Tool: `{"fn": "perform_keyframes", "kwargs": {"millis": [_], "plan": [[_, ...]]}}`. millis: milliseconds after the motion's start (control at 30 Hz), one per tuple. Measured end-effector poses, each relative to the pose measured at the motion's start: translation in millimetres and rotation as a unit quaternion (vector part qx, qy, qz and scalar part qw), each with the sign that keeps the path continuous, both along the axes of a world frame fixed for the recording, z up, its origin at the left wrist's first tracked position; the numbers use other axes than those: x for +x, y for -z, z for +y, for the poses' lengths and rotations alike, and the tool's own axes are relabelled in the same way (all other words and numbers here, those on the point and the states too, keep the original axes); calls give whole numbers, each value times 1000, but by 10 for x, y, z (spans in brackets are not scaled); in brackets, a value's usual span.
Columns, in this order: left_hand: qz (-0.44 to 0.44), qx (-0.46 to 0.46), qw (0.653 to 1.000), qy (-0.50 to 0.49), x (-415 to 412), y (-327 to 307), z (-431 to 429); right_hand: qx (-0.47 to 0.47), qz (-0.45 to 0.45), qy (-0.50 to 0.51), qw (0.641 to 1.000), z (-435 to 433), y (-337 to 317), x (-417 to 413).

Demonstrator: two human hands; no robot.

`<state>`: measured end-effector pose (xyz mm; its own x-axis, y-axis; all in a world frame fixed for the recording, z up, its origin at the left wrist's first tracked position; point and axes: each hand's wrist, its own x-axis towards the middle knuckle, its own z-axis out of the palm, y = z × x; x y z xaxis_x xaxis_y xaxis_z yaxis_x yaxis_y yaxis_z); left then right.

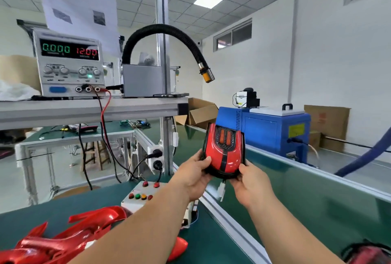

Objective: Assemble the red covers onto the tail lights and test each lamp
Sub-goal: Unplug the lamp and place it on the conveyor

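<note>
Red-covered tail light (pixel 223 153) held up in air, gripped at lower edge by left hand (pixel 195 173) and right hand (pixel 250 185), thumbs on front. White connector (pixel 221 191) dangling below. Loose red covers (pixel 69 236) piled on green bench (pixel 53 206) near button box (pixel 140 197). Power supply (pixel 69 62) reading 12.00.

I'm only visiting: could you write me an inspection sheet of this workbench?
Surface: green bench mat, green conveyor belt beside it on the right.
Job's things: tail light with red cover held up; its white connector hangs free; glossy red parts lie lower left.
Clutter: button box on the mat.
Hands: left hand and right hand each grip the lamp's lower edge.
Cables: red and black leads run down from the power supply.
Surroundings: blue machine, black hose, cardboard boxes.
</note>
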<state>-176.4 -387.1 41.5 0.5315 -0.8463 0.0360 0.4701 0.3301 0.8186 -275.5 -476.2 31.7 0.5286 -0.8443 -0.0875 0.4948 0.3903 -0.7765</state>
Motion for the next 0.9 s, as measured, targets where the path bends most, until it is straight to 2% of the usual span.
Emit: {"fn": "perform_keyframes", "kwargs": {"millis": [233,400,500,700,900], "plan": [[-8,-22,1000,-17,99,144,-21,16,-15,-7,1000,-37,72,114],[-145,27,975,-166,67,116,-73,64,-5,-60,996,-58,55,297],[-168,57,958,-223,76,94,-70,71,9,-77,994,-50,31,400],[-155,49,962,-221,161,99,-10,66,12,-94,993,-36,1,483],[-142,43,977,-151,63,111,69,45,-7,-65,997,71,30,253]]}}
